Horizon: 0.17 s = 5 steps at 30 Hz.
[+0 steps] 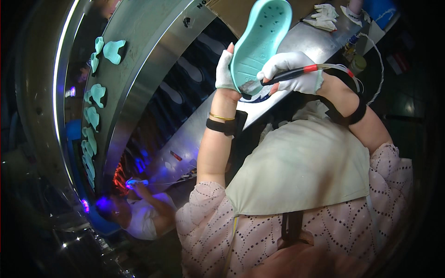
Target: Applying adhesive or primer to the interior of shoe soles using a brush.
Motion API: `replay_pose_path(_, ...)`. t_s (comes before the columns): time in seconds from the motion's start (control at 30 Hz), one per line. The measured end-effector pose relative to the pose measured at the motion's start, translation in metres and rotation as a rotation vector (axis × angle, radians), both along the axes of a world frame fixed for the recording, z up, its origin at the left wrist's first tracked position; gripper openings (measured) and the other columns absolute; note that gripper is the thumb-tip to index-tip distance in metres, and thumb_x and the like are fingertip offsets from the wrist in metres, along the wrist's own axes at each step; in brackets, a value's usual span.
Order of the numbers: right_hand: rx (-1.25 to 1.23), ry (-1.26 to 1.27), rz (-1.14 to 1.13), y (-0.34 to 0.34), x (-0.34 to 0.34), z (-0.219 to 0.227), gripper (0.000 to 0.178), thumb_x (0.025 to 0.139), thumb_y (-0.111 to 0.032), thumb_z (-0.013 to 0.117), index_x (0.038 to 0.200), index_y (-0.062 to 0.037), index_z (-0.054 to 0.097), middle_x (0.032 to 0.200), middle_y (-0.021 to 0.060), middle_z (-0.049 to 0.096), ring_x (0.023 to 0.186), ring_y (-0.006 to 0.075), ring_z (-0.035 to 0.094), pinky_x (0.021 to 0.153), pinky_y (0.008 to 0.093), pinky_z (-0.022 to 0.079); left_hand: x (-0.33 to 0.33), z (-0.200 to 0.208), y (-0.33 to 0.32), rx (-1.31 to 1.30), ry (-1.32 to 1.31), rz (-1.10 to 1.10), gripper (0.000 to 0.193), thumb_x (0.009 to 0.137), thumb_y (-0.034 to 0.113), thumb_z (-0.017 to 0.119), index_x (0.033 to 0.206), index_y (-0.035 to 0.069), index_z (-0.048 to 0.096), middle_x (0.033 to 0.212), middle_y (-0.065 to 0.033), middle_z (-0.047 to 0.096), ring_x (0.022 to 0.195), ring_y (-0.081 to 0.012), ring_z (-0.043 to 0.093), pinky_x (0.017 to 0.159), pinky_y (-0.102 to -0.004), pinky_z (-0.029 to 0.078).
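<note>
A mint-green shoe sole is raised in front of me, tilted, with its hollow inner side toward me and small holes at its far end. My left hand, in a white fingerless glove, is closed around the sole's left edge near its lower end. My right hand, also gloved in white, grips a brush with a black handle and red bands. Its pale bristles touch the inside of the sole's near end. Thin tubes trail from the brush's back end past my right wrist.
Several mint-green shoe parts lie on a conveyor belt at the left. A metal bench runs diagonally below my hands. White gloves and a jar are at the upper right. Another person works at the lower left.
</note>
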State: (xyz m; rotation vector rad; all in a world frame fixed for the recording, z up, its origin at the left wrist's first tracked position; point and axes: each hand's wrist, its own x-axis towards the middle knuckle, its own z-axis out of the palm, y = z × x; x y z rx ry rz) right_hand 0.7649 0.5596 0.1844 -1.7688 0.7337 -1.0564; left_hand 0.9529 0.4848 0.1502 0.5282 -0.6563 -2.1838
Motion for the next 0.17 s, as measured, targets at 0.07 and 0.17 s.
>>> replay_pose_path(0.07,0.029,0.044,0.050,-0.0045,-0.0005,0.0001,0.024,0.064,0.001,0.076,0.083,-0.0028,0.063,0.088,0.0055,0.065,0.082,0.0146,0.061,0.076,0.0275,0.050,0.0020,-0.0031,-0.0055,0.016,-0.059,-0.005,0.047,0.090,0.038,0.042,0.125,0.007,0.046,0.116,-0.0116,0.055,0.101,-0.0264,0.056,0.085,-0.0391,0.047)
replay_pose_path(0.17,0.174,0.135,0.118,-0.0058,-0.0019,0.0049,0.022,0.065,-0.001,0.075,0.083,-0.0029,0.063,0.089,0.0081,0.064,0.087,0.0167,0.061,0.080,0.0301,0.050,0.0025,0.0031,0.0004,-0.050,-0.315,0.050,0.050,0.089,0.037,0.045,0.134,0.016,0.036,0.123,-0.0091,0.051,0.108,-0.0289,0.052,0.089,-0.0437,0.044)
